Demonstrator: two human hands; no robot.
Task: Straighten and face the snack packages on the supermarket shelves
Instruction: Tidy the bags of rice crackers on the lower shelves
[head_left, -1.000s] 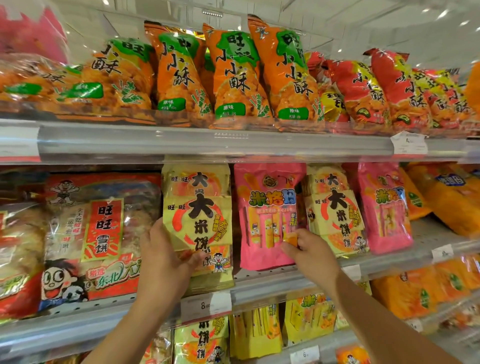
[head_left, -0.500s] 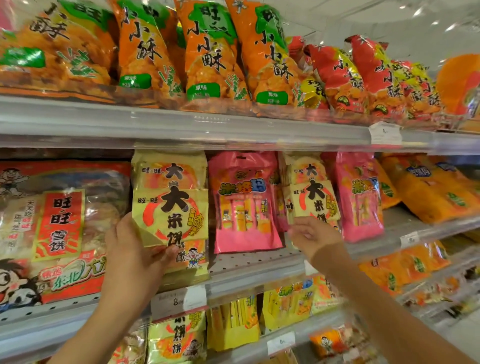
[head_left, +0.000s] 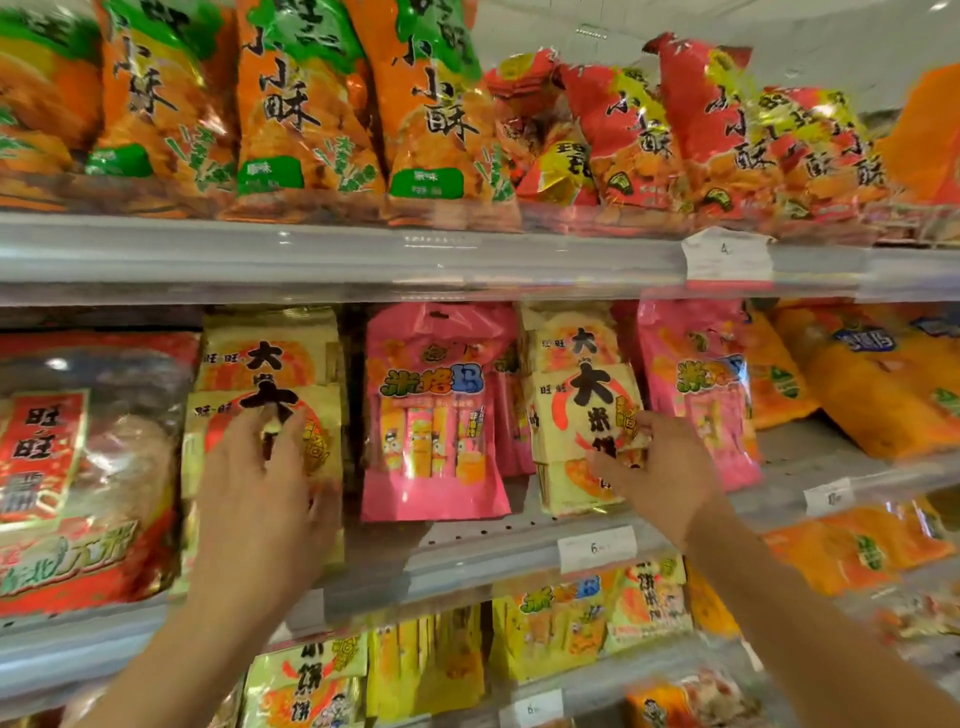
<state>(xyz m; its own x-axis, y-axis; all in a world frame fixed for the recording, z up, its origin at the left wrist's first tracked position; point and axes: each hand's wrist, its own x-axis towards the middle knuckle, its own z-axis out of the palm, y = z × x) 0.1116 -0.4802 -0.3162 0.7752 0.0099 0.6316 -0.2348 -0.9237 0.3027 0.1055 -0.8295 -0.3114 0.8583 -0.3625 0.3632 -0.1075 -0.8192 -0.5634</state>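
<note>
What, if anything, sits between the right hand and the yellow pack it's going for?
Nothing visible. The right hand already touches the front yellow pack, fingers on its lower right corner.

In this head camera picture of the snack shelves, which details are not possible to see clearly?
- Head view: the left hand covers the lower front of the left yellow rice-cracker bag.
- Head view: the right hand hides part of the right yellow rice-cracker bag.
- Head view: white price tags are too blurred to read.
- Head view: orange bags are cut by the left edge.
</note>
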